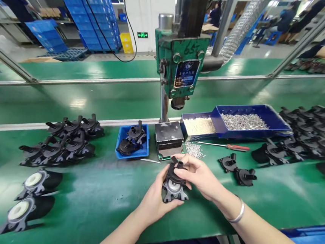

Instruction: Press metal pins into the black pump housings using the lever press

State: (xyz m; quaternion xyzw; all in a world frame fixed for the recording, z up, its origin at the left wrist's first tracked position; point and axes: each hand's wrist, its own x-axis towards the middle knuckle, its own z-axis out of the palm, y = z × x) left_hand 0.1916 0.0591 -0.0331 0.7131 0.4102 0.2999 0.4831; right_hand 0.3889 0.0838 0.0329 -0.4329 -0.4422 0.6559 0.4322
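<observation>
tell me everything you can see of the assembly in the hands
The assembly pairs a black, plastic-looking cover with stubby pipes and a grey-faced housing whose pale round centre is partly exposed. Held over the green bench, it rests in the left hand; the right hand grips the cover. Whether the cover is seated is unclear.

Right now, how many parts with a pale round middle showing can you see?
3: the near part at left on the table, the far part just behind it, and the held part between the left hand and right hand. Black covers may hide more.
</observation>
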